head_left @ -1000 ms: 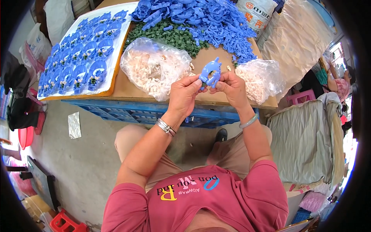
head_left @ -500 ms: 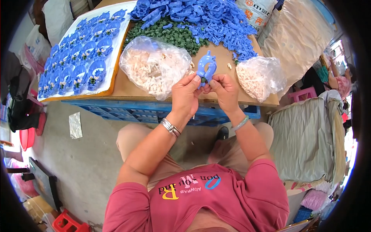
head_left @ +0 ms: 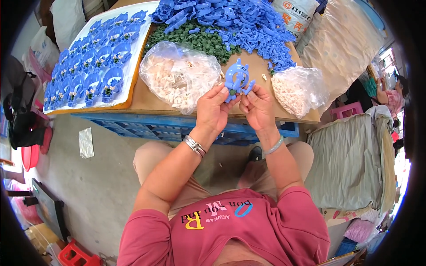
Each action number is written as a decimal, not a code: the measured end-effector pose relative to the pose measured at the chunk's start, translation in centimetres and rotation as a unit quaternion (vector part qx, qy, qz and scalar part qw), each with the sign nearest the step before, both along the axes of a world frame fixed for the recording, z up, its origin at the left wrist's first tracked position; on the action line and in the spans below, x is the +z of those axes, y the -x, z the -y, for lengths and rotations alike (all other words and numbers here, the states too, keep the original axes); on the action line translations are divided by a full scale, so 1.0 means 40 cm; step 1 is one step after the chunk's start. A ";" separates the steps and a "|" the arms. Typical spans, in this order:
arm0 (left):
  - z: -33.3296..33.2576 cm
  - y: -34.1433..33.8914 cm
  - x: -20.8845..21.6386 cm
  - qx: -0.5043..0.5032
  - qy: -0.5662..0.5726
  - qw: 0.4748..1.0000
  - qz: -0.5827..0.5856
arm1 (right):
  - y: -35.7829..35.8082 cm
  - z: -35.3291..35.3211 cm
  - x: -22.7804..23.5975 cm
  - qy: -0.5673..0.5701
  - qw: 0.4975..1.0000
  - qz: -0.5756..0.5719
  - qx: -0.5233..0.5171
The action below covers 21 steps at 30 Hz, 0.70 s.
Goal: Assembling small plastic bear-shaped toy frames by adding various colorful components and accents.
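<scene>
Above the table's front edge, my left hand [head_left: 214, 108] pinches a blue ring-shaped plastic toy part [head_left: 235, 71] by its lower end. A dark green plastic piece [head_left: 232, 92] sits on that part near my fingertips. My right hand [head_left: 259, 108] is closed on a small blue plastic piece [head_left: 250, 86], which sticks up at a slant beside the ring. Whether the two blue pieces touch is hard to make out. Clear bags of cream-coloured small parts lie on either side of my hands, the larger bag [head_left: 177, 77] left and the smaller bag [head_left: 296, 91] right.
A white board [head_left: 126, 75] with rows of blue toy pieces lies on the left of the table. Dark green parts [head_left: 195, 42] and blue parts [head_left: 262, 31] are heaped at the back. A blue crate [head_left: 133, 126] stands under the tabletop. Sacks flank the right side.
My right hand has drawn slightly right and down from the left hand. The small blue piece now shows angled outward beside the ring, which has turned a little in my left fingers.
</scene>
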<state>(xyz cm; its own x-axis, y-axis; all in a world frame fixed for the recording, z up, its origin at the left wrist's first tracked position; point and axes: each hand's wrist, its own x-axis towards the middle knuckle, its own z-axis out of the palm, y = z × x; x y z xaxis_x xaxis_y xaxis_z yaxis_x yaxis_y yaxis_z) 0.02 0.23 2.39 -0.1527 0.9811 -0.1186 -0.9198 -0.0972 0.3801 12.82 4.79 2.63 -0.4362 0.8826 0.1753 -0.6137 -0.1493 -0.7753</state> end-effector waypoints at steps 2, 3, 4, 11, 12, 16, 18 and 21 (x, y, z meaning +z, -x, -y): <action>0.000 -0.003 0.000 0.009 -0.004 1.000 0.011 | 0.000 0.004 -0.005 -0.001 1.000 0.012 -0.008; 0.000 -0.005 -0.001 0.008 -0.004 1.000 0.011 | -0.001 0.006 -0.007 -0.001 1.000 0.024 -0.015; -0.001 -0.007 -0.003 0.006 -0.002 1.000 0.016 | -0.001 0.006 -0.009 -0.002 1.000 0.024 -0.015; 0.002 -0.009 -0.004 0.010 0.007 1.000 -0.015 | 0.007 0.013 -0.005 0.011 0.999 0.025 -0.028; 0.004 -0.007 0.001 0.010 0.007 1.000 -0.015 | 0.007 0.013 -0.005 0.000 0.999 0.024 -0.029; 0.010 -0.002 0.011 -0.010 -0.015 0.999 -0.048 | 0.007 0.023 -0.001 -0.012 0.999 0.018 -0.034; 0.012 -0.002 0.007 -0.009 -0.007 0.998 -0.057 | 0.015 0.031 -0.002 -0.025 0.995 0.043 -0.082; 0.011 -0.005 0.006 -0.010 -0.013 0.999 -0.047 | 0.009 0.028 -0.006 -0.023 0.997 0.037 -0.064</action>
